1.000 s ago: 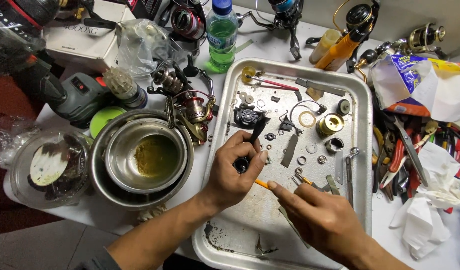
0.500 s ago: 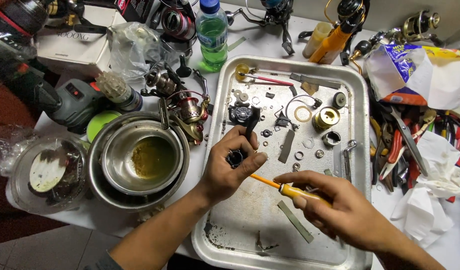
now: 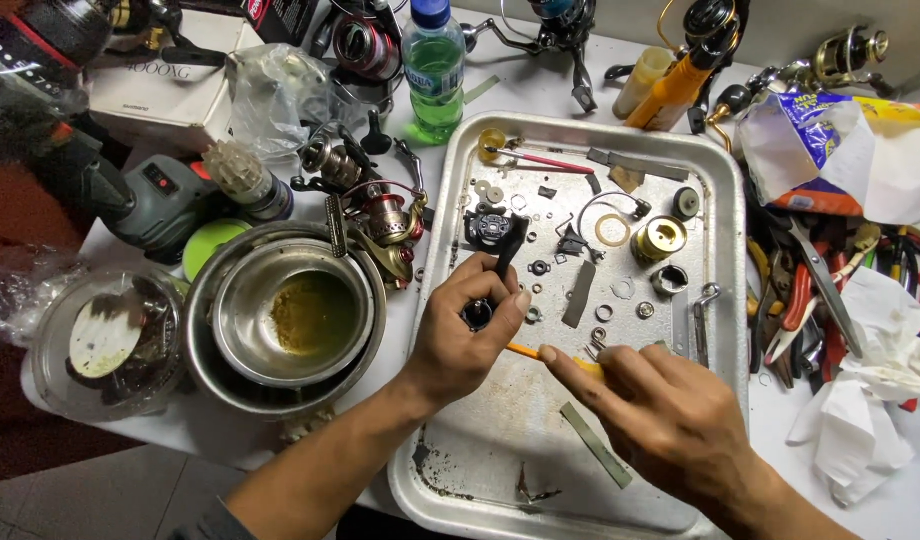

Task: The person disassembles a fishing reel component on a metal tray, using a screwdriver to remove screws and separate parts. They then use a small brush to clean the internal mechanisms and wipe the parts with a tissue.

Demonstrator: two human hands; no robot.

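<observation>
Your left hand [image 3: 460, 345] pinches a small black reel part [image 3: 495, 275]; your right hand [image 3: 665, 415] grips a thin orange-handled tool [image 3: 540, 353] over the scuffed metal tray [image 3: 725, 200].

White cardboard box [image 3: 165, 85] at top left of the table. Green plastic bottle [image 3: 433, 70] with blue cap and a blue-white label, just above the metal tray [image 3: 725, 200]. Crumpled blue, yellow and white bag [image 3: 830, 150] at top right, possibly a snack packet.
</observation>
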